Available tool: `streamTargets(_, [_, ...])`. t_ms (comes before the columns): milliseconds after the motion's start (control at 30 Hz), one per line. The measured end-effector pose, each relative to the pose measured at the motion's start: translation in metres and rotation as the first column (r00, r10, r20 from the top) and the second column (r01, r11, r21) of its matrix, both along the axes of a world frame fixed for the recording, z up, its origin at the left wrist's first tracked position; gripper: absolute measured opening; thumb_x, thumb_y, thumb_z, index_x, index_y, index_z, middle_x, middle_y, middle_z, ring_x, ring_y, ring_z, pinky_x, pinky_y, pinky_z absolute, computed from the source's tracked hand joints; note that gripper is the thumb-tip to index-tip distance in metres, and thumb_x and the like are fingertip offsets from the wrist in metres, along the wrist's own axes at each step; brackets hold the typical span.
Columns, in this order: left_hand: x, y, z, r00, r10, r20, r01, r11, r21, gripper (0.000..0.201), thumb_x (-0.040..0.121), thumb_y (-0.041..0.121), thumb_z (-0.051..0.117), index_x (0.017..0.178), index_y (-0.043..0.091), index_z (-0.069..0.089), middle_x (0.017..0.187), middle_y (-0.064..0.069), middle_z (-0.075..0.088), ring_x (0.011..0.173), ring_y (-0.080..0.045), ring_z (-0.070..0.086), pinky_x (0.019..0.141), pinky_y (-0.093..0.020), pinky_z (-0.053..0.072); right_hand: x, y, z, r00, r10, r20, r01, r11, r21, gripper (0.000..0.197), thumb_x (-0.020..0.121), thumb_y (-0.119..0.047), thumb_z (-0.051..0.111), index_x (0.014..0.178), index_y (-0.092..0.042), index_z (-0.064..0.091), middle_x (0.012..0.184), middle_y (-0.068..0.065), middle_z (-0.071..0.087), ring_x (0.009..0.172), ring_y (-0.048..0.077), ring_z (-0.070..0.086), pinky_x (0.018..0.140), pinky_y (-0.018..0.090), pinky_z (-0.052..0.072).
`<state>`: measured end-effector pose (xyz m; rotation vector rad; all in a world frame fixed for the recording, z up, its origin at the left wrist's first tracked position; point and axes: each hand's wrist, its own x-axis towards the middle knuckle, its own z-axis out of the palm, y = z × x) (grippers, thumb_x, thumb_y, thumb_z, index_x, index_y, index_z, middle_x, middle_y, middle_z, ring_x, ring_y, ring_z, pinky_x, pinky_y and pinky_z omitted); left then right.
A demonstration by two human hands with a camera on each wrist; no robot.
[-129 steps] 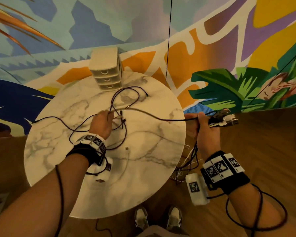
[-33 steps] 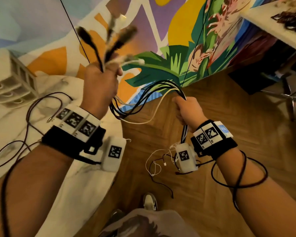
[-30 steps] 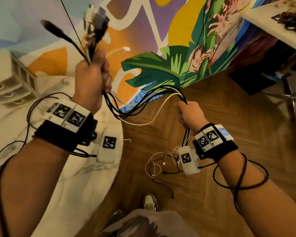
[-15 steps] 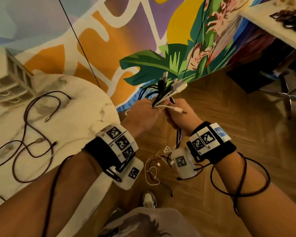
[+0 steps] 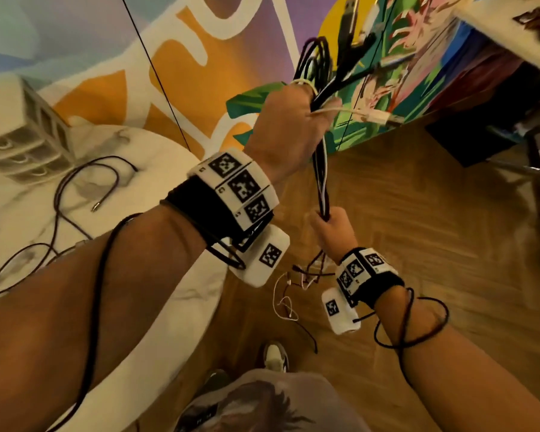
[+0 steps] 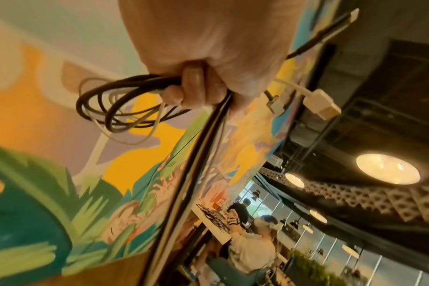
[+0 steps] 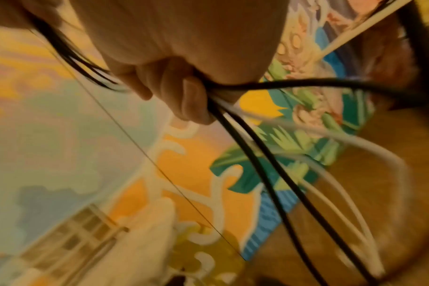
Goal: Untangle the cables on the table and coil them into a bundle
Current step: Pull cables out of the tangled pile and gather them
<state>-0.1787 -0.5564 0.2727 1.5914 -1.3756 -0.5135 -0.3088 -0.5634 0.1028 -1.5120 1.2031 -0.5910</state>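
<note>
My left hand [image 5: 293, 120] is raised beside the table and grips a bundle of black and white cables [image 5: 320, 173], with a loop [image 5: 314, 62] and several plugs sticking out above the fist. In the left wrist view the fingers [image 6: 194, 87] curl round the cable loops [image 6: 125, 110], and a white USB plug [image 6: 321, 106] juts out to the right. Lower down, my right hand [image 5: 332, 227] grips the same strands, pulled taut between the two hands. The right wrist view shows the fingers [image 7: 181, 96] round black and white cables [image 7: 269, 164]. Loose ends [image 5: 289, 294] dangle over the floor.
A dark cable [image 5: 75, 194] lies loose on the round marble table [image 5: 175, 307] at the left, near a small drawer unit [image 5: 22, 132]. A painted wall rises behind. Wooden floor [image 5: 418, 213] lies below my hands; a second table [image 5: 512, 29] and a chair leg stand at the right.
Half a second ago both hands met at the cable ends. Now my left hand has risen with the looped end while my right hand has slid down the strands, stretching them.
</note>
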Motion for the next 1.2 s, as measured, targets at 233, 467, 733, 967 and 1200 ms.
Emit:
streamTargets(233, [0.027,-0.007,0.033,0.972,0.13,0.196,-0.086,0.973,-0.216,0.023,0.093,0.033,0.052,0.079,0.014,0.054,0.061,0.012,0.045,0.05,-0.002,0.044,0.051,-0.016,0.035,-0.04,-0.009,-0.085,0.853,0.008,-0.522,0.138,0.961,0.24,0.033,0.094,-0.03,0.051,0.074,-0.005,0.058,0.065,0.009,0.054,0.057,0.025,0.049,0.053,0.032,0.038])
streamTargets(467, [0.045,-0.014,0.046,0.96,0.183,0.212,-0.097,0.927,-0.362,0.034,0.095,0.033,0.048,0.096,0.004,0.064,0.071,0.011,0.05,0.066,-0.009,0.052,0.067,-0.022,0.042,-0.009,-0.058,-0.049,0.756,-0.639,-0.14,0.655,0.742,0.147,0.036,0.098,-0.027,0.045,0.099,0.006,0.06,0.082,0.015,0.057,0.078,0.028,0.052,0.069,0.037,0.043])
streamTargets(733, [0.041,-0.008,0.005,0.989,0.05,0.137,-0.015,0.969,-0.248,0.027,0.095,0.026,0.051,0.083,0.004,0.059,0.071,0.007,0.043,0.058,-0.002,0.042,0.055,-0.014,0.032,-0.029,-0.033,-0.078,0.819,-0.024,-0.573,0.167,0.966,0.198,0.031,0.093,-0.029,0.056,0.106,-0.003,0.065,0.092,0.015,0.063,0.091,0.034,0.062,0.07,0.033,0.044])
streamTargets(967, [0.018,-0.012,-0.056,1.0,-0.003,-0.003,0.003,0.998,-0.063,0.036,0.093,0.025,0.056,0.081,-0.008,0.061,0.067,-0.011,0.054,0.056,-0.016,0.047,0.053,-0.017,0.031,-0.005,-0.039,-0.035,0.938,0.129,-0.322,-0.146,0.989,-0.029,0.084,0.071,-0.023,0.081,0.142,-0.018,0.036,0.141,0.007,0.039,0.128,0.02,0.041,0.107,0.032,0.036])
streamTargets(1200, [0.012,-0.007,-0.081,0.997,-0.075,0.01,0.071,0.972,0.225,0.022,0.093,0.022,0.058,0.078,0.007,0.063,0.065,0.007,0.049,0.057,-0.004,0.045,0.051,-0.004,0.032,0.041,-0.04,0.057,0.958,0.263,0.115,-0.234,0.947,-0.22,0.02,0.079,0.012,0.061,0.099,0.008,0.058,0.089,0.007,0.062,0.069,-0.001,0.057,0.07,0.016,0.052])
